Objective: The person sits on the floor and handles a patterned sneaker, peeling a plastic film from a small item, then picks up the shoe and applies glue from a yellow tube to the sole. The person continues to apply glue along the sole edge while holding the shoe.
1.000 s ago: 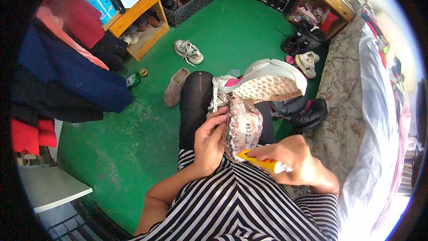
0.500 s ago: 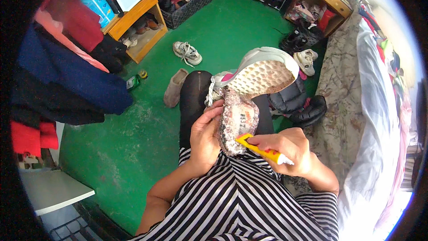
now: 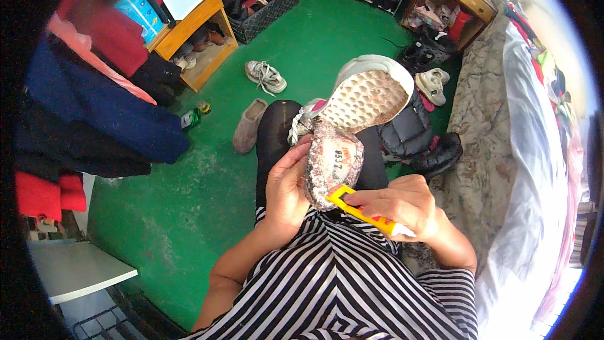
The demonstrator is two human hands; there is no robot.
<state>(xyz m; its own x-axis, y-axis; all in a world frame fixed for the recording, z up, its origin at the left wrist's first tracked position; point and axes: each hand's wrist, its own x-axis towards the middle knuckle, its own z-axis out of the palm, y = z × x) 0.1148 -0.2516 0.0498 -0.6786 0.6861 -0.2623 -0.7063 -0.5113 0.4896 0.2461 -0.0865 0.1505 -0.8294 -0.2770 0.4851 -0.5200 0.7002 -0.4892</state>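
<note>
Left hand [image 3: 286,186] grasps the speckled insole [image 3: 330,162] upright (underside facing the person) so the right hand [image 3: 402,204], clenched around the yellow scraper [image 3: 355,206], reaches its near edge.

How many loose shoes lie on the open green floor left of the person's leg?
2: a grey-white sneaker near the wooden shelf, and a tan shoe beside the knee. More may be hidden behind the upturned shoe.

Insole [image 3: 332,162]: speckled grey-white with pink flecks. Tube [image 3: 365,211]: yellow, white cap end. Shoe sole [image 3: 368,99]: tan, dotted tread, white rim. Shirt [image 3: 340,289]: black-and-white stripes. Floor [image 3: 189,201]: green. Trousers [image 3: 277,132]: black. Loose sneaker [image 3: 265,77]: grey-white. Slipper [image 3: 248,126]: beige.
</note>
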